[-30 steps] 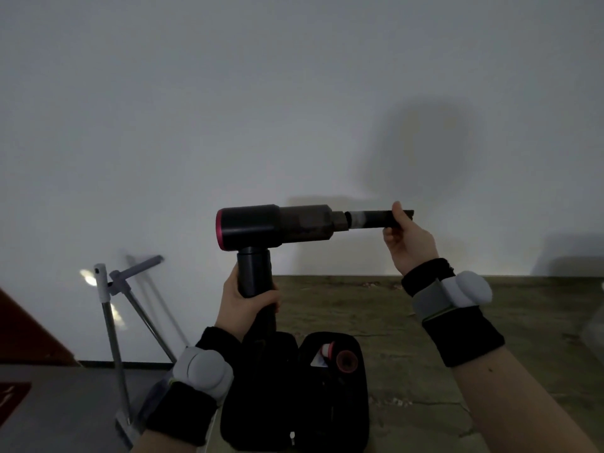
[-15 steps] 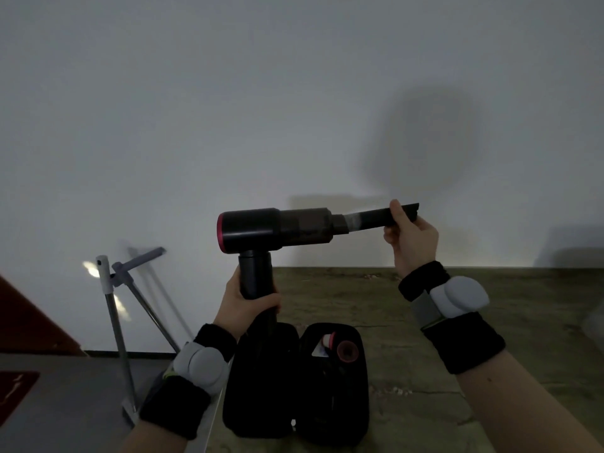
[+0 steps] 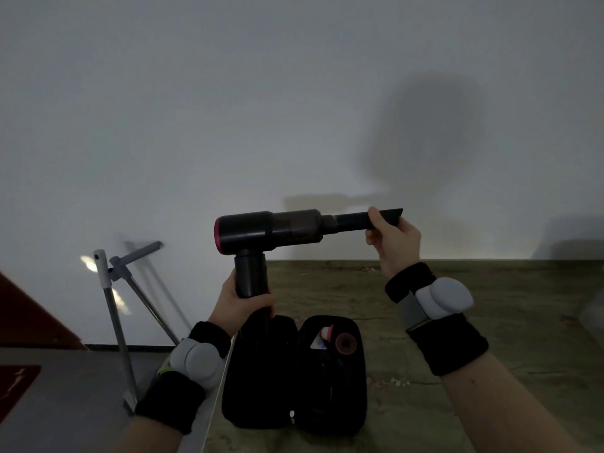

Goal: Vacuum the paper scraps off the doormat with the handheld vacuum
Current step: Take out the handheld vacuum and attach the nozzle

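A black handheld vacuum [image 3: 271,228] with a pink rear ring is held level in front of the white wall. My left hand [image 3: 240,304] grips its upright handle from below. Its narrow black nozzle [image 3: 351,221] points right, and my right hand [image 3: 394,241] pinches the nozzle near its slanted tip. A red doormat [image 3: 14,384] shows partly at the lower left edge on the floor. No paper scraps can be made out on it.
An open black carry case [image 3: 294,377] with a pink-ringed attachment inside lies on the brownish tabletop [image 3: 457,322] below the vacuum. A grey metal stand [image 3: 114,308] leans against the wall at the left. A dark red panel [image 3: 29,318] fills the left edge.
The grey section between the vacuum body and nozzle has disappeared; the nozzle now sits closer in against the body. Both hands keep their grips, and the view has tilted slightly.
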Action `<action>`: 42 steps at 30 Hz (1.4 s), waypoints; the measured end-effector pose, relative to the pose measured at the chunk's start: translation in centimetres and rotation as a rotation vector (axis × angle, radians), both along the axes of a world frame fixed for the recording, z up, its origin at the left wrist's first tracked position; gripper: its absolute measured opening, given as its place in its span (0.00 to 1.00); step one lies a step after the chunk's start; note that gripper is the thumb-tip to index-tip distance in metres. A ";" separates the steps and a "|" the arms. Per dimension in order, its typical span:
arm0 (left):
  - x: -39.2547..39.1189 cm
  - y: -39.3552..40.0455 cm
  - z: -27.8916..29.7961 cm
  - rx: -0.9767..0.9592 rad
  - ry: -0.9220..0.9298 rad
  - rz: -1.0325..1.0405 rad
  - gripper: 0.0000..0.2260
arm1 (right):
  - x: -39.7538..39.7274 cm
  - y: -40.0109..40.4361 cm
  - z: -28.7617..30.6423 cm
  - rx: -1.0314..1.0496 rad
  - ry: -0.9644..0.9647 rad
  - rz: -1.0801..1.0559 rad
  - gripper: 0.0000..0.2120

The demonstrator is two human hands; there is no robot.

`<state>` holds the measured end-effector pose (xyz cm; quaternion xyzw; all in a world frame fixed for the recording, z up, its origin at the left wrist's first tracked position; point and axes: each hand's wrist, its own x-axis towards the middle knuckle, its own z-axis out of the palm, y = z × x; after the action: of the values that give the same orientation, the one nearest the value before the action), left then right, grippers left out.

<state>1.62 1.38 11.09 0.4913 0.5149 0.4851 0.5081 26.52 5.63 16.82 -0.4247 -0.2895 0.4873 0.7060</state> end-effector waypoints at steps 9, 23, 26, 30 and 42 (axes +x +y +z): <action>-0.1 -0.1 -0.7 0.043 0.113 0.053 0.22 | 0.1 0.6 -1.0 -0.241 0.058 0.046 0.08; -0.9 0.5 0.0 -0.159 -0.035 0.000 0.16 | 0.3 -0.1 -1.6 0.018 -0.017 0.113 0.02; -0.8 0.4 -0.3 -0.172 -0.061 -0.001 0.17 | 0.5 0.0 -2.0 0.043 -0.026 0.121 0.02; -0.5 0.2 -0.8 -0.196 -0.092 -0.002 0.20 | 0.6 -0.2 -2.4 0.050 -0.020 0.159 0.14; -0.3 0.4 -1.8 -0.312 -0.370 -0.031 0.34 | 1.4 0.5 -3.2 -0.076 0.061 0.154 0.02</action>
<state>1.32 1.80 9.31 0.3176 0.4742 0.4736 0.6707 27.90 6.12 13.58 -0.4127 -0.2810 0.5634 0.6582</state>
